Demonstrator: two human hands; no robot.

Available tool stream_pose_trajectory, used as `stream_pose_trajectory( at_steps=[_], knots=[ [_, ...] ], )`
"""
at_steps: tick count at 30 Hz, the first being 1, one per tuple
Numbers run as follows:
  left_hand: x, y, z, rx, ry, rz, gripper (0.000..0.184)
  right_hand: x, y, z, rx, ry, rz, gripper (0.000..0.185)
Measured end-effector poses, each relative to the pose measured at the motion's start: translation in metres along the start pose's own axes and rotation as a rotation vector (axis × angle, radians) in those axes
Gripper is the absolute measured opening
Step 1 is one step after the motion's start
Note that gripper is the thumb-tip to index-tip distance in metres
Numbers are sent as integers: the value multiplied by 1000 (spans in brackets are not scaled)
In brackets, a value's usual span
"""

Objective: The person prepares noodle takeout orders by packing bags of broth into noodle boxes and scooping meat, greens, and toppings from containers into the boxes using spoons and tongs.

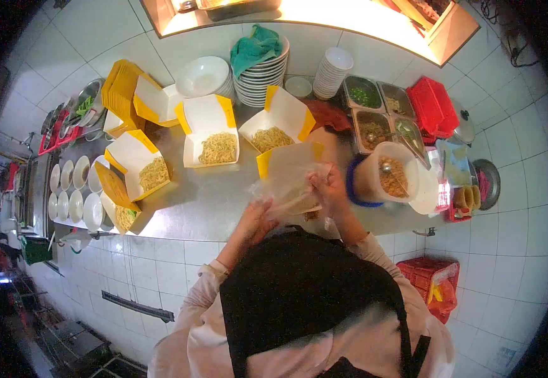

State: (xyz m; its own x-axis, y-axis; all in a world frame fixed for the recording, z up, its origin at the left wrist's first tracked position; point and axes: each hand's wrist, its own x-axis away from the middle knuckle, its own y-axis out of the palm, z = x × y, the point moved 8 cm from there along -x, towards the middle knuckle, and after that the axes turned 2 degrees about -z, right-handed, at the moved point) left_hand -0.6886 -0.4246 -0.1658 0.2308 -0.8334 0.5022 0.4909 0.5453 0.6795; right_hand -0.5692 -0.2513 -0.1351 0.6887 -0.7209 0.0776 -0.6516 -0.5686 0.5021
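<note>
Both hands are in front of my apron at the counter's near edge. My left hand (pixel 259 222) and my right hand (pixel 329 191) pinch a clear plastic bag (pixel 280 196) between them. Behind the bag, an open yellow and white box (pixel 291 157) is partly hidden. Noodles (pixel 218 148) lie in an open box farther back, and more noodles (pixel 271 138) fill the box beside it. Two further boxes with noodles (pixel 154 174) stand to the left. Right of my right hand is a tub of brown topping (pixel 392 179) with a ladle in it.
Folded yellow boxes (pixel 123 94), white plates (pixel 203 77) and a bowl stack under a green cloth (pixel 254 49) line the back. Metal trays of toppings (pixel 363 93) and red baskets (pixel 433 108) stand right. White bowls (pixel 93 211) sit far left.
</note>
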Motion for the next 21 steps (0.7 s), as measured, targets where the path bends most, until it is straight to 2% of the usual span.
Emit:
stream_pose_trajectory(
  at_steps=[3, 5, 6, 9, 11, 14, 15, 18, 21],
  knots=[
    [-27, -50, 10, -678, 234, 210, 52, 1, -37, 5, 579, 27, 87, 51],
    [-29, -42, 27, -1051, 327, 278, 57, 1, -59, 7, 999, 23, 149, 53],
    [-31, -36, 34, -1239, 374, 309, 60, 3, -62, 5, 1017, 27, 173, 53],
    [-36, -24, 32, -1376, 357, 283, 63, 9, -76, 2, 1039, 4, 251, 52],
    [-34, -19, 31, -1469, 337, 348, 65, 9, -91, 7, 1007, -51, 304, 51],
    [-25, -5, 37, -1571, 268, 379, 66, 9, -110, 18, 887, 84, 357, 50],
    [-23, -3, 38, -1597, 239, 378, 66, 8, -112, 20, 905, 47, 346, 48],
    [4, 29, 49, -1687, 936, 369, 54, 5, -114, 21, 1004, -61, 311, 41],
    [21, 50, 42, -1860, 1241, 215, 31, 9, -85, -4, 1140, -161, 272, 31]
  ],
)
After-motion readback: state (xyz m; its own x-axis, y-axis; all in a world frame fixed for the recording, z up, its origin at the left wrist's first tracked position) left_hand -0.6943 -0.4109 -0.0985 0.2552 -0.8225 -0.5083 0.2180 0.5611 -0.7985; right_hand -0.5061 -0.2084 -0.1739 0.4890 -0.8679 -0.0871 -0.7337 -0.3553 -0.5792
